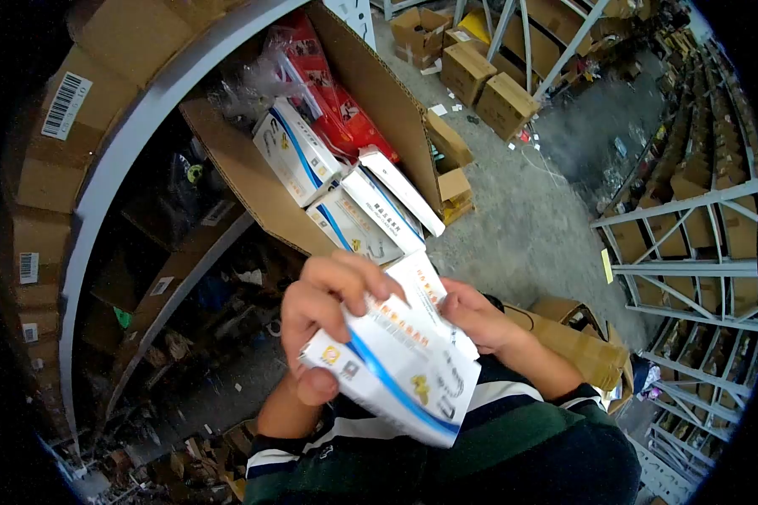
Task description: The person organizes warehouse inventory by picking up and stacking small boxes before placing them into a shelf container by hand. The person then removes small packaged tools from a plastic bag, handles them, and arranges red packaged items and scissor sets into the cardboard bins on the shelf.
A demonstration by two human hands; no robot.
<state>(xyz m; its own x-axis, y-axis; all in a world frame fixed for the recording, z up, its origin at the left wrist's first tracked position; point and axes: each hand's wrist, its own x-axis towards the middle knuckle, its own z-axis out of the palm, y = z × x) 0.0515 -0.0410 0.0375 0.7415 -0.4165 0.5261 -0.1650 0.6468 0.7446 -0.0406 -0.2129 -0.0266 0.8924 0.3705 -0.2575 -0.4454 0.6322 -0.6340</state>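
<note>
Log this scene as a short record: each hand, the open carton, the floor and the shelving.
Left hand: grips a blue-striped white box
Right hand: holds a second white box, partly behind the first
Open cardboard carton: contains more white boxes, red packaging, clear plastic
Floor: gray, with brown cardboard boxes
Shelving: metal racks

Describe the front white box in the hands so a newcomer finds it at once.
Start at the big open carton. Just below it in view, the left hand grips the front white box by one end. Unlike the second white box, partly covered behind it, it plainly shows a curved blue stripe.
</note>
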